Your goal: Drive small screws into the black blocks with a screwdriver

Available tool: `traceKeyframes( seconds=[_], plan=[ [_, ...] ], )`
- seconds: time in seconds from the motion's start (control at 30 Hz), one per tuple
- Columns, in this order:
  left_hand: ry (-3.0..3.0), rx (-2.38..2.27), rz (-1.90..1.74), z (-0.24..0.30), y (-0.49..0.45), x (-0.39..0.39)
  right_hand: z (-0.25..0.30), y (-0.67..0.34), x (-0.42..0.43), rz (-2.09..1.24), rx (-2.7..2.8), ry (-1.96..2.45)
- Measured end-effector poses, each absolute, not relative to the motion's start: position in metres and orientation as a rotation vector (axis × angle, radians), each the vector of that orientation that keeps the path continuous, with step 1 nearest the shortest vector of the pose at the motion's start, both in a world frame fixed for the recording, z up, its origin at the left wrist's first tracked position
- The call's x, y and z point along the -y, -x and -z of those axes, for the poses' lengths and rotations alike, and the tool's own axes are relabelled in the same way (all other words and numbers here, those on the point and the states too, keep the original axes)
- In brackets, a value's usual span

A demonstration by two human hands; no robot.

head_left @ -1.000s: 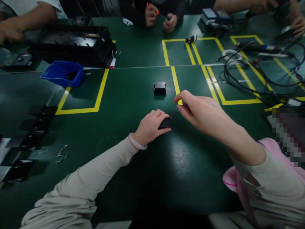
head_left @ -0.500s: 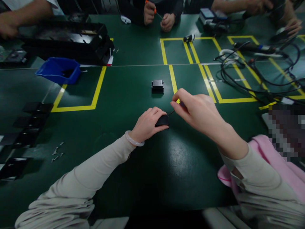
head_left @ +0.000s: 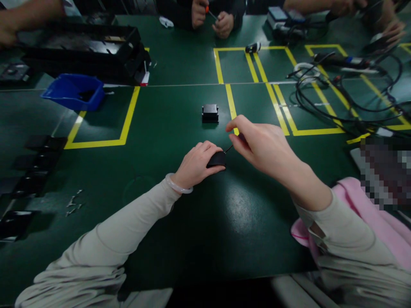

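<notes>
My left hand [head_left: 198, 166] is closed around a small black plastic part [head_left: 216, 159] and holds it against the green tabletop. My right hand [head_left: 260, 143] grips a screwdriver [head_left: 228, 149] with thumb and fingers. Its thin shaft reaches down to the right edge of the black part, while most of its dark handle is hidden in my palm. Just beyond my hands stands another small black block-shaped part [head_left: 210, 113]. Loose screws [head_left: 74, 202] lie on the table to the left.
Several black parts [head_left: 40, 167] line the left side. A blue bin [head_left: 73, 92] and a black tray [head_left: 128, 60] stand farther back. Coiled cables [head_left: 302, 96] spread at right, with a pink cloth [head_left: 349, 194] near my right forearm. A co-worker's hands [head_left: 221, 25] work across the table.
The whole view has shifted slightly. My right index finger has lifted a little away from the thumb; the left hand keeps its hold on the black part.
</notes>
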State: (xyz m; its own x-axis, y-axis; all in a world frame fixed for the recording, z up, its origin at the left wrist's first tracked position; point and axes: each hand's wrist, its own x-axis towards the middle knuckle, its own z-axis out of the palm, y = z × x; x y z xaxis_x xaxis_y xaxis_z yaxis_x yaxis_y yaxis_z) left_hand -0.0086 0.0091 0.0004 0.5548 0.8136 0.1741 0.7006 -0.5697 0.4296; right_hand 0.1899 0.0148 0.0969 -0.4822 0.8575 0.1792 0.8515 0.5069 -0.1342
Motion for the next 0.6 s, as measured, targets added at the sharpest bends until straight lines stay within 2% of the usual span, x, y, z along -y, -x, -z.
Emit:
traceKeyframes(
  seconds=[0.6],
  plan=[
    [-2.479, -1.243, -0.521, 0.0001, 0.0083, -0.0096, -0.0927, -0.1892, -0.0142, -0.043, 2.504, 1.464]
  ],
)
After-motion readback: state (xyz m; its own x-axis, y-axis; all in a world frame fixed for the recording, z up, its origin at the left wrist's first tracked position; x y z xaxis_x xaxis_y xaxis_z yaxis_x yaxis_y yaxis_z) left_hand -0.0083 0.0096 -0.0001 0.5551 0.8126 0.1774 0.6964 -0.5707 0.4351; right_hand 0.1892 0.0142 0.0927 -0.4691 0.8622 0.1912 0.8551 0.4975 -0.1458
